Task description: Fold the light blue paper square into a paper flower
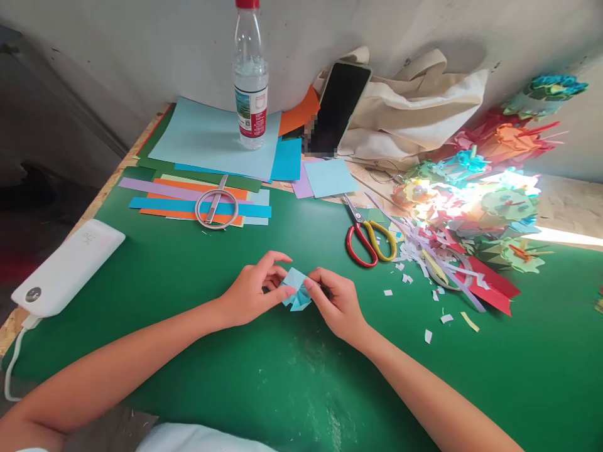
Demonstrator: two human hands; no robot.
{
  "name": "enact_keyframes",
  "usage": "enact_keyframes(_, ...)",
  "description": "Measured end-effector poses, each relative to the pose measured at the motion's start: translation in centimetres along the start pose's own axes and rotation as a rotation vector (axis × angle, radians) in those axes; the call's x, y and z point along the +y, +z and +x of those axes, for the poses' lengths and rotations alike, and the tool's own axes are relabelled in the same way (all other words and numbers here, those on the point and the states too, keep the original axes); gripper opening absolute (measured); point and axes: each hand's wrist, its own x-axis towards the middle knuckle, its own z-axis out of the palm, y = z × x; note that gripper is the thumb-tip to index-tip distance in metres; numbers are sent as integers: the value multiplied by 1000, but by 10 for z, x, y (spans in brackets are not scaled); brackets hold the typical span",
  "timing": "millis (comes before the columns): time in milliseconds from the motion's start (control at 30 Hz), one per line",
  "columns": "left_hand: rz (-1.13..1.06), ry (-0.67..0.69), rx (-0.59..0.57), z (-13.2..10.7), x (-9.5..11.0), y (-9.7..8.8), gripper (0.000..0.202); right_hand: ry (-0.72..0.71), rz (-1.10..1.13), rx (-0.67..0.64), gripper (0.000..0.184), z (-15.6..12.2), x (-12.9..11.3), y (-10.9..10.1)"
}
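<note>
A small folded piece of light blue paper [296, 277] is held between my two hands, over the middle of the green table mat [264, 376]. My left hand [261, 285] pinches its left side, thumb in front and the index finger raised above. On the right edge, my right hand [336, 298] presses with thumb and curled fingers. Creases and small flaps show on the paper's lower part. Beyond my right hand lie scissors [362, 235] with one red and one yellow handle, their blades partly apart and pointing away.
At the back left, a water bottle [250, 81] stands on light blue sheets [198, 138]. Nearby lie paper strips [164, 204] under a tape roll [217, 209]. A power bank [70, 267] is left. A phone [339, 107] leans on a cloth bag [414, 107]. Scraps [414, 251] and paper flowers [509, 207] sit right.
</note>
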Motion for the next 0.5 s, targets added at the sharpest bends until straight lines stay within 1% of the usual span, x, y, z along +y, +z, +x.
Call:
enact_keyframes(67, 48, 5, 17, 0, -2, 1, 40, 15, 6, -8, 21, -1, 0, 0)
enact_keyframes(133, 68, -3, 39, 0, -3, 2, 35, 32, 44, -9, 6, -2, 0, 0)
enact_keyframes(167, 73, -8, 43, 1, -3, 3, 33, 32, 70, -10, 4, -2, 1, 0)
enact_keyframes(233, 102, -7, 36, 2, -3, 1, 29, 6, 109, -41, 14, 0, 1, 0)
enact_keyframes(333, 164, 35, -6, 6, -3, -3, 22, -65, 111, -142, 22, 8, 2, -4)
enact_keyframes(433, 193, 82, -64, 12, -3, -8, 17, -106, 115, -219, 27, 18, 3, -9)
enact_keyframes(467, 185, 92, -99, 15, -3, -10, 17, -111, 119, -236, 27, 20, 4, -10)
enact_keyframes(500, 172, 106, -108, 18, -2, -11, 17, -120, 123, -239, 26, 23, 6, -11)
